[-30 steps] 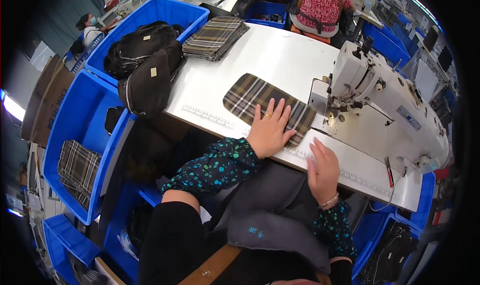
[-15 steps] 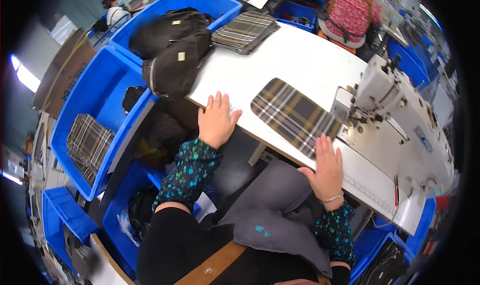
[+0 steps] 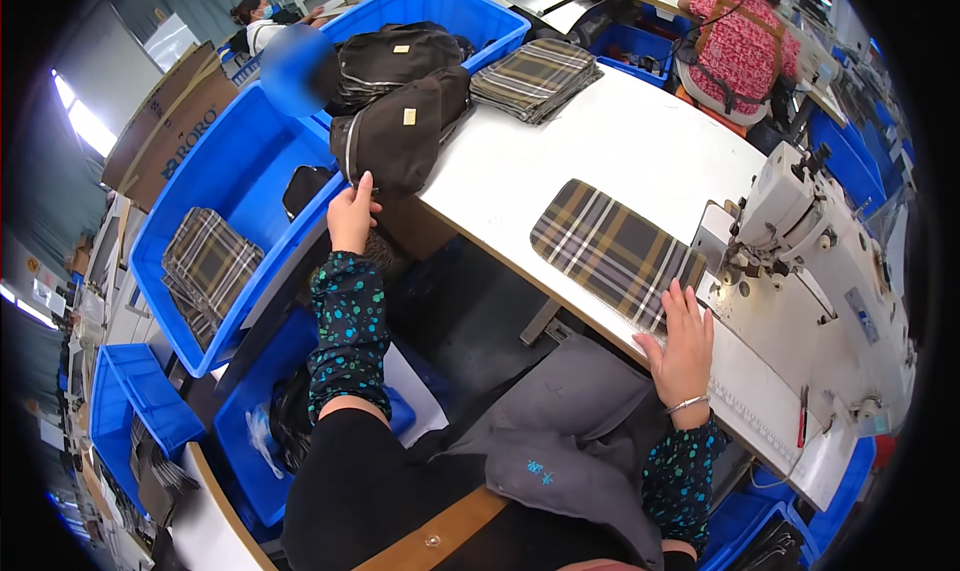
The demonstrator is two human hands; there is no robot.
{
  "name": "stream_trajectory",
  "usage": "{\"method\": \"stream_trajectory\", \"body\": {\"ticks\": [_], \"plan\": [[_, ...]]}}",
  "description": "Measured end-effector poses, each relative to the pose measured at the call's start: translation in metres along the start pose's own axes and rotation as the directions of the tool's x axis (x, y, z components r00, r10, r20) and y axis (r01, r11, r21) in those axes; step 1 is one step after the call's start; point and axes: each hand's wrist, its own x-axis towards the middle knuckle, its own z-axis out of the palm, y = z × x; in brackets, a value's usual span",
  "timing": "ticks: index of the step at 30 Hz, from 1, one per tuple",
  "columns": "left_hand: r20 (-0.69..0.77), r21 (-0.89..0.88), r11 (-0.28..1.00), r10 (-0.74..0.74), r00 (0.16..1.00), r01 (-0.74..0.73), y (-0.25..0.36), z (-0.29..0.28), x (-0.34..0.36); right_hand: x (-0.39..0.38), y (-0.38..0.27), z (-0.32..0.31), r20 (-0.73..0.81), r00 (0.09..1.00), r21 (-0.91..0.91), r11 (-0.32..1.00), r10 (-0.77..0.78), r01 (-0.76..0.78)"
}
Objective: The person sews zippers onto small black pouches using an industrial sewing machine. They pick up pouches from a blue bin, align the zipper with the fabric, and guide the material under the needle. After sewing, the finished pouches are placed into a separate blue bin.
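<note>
My left hand is at the lower corner of a dark brown bag with a small pale label. Its fingers are bent and appear to pinch the bag's edge; the contact is partly hidden. The bag leans over the table's left edge. A plaid fabric panel with rounded corners lies flat on the white table. My right hand rests with spread fingers on the table, its fingertips at the panel's near right corner. Close to the panel's right end stands a sewing machine.
Plaid panels are stacked at the table's far left. A blue bin on the left holds more plaid pieces; another blue bin behind holds dark bags. Red-handled snips lie at right. A person in pink sits beyond.
My left hand has gone from the table's front edge leftward to the dark bag, its fingers closing at the bag's corner. My right hand stays by the panel. The whole view has shifted.
</note>
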Motion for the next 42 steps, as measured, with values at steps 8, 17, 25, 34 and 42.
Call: {"method": "stream_trajectory", "body": {"ticks": [8, 17, 25, 34, 42], "plan": [[-0.003, -0.897, 0.442, 0.076, 0.997, -0.036, 0.126, -0.010, -0.011, -0.001, 0.001, 0.000, -0.009, 1.000, 0.000, 1.000, 0.000, 0.000], [-0.345, -0.640, 0.371, 0.643, 0.683, -0.673, 0.209, -0.051, -0.175, -0.002, -0.004, -0.009, -0.100, 0.994, 0.054, 0.998, -0.035, 0.040], [0.149, -0.670, 0.343, 0.931, 0.334, -0.658, 0.150, 0.008, -0.258, -0.010, -0.110, -0.065, -0.405, 0.841, 0.307, 0.814, -0.358, 0.494], [0.252, -0.572, 0.446, 0.894, 0.370, -0.688, 0.167, 0.022, -0.250, -0.029, -0.075, -0.076, 0.041, 0.992, 0.705, 0.707, -0.122, 0.057], [0.846, -0.453, 0.848, 0.506, -0.168, 0.274, 0.163, 0.038, -0.240, -0.032, -0.058, -0.076, 0.239, 0.971, 0.898, 0.379, 0.003, -0.222]]}}
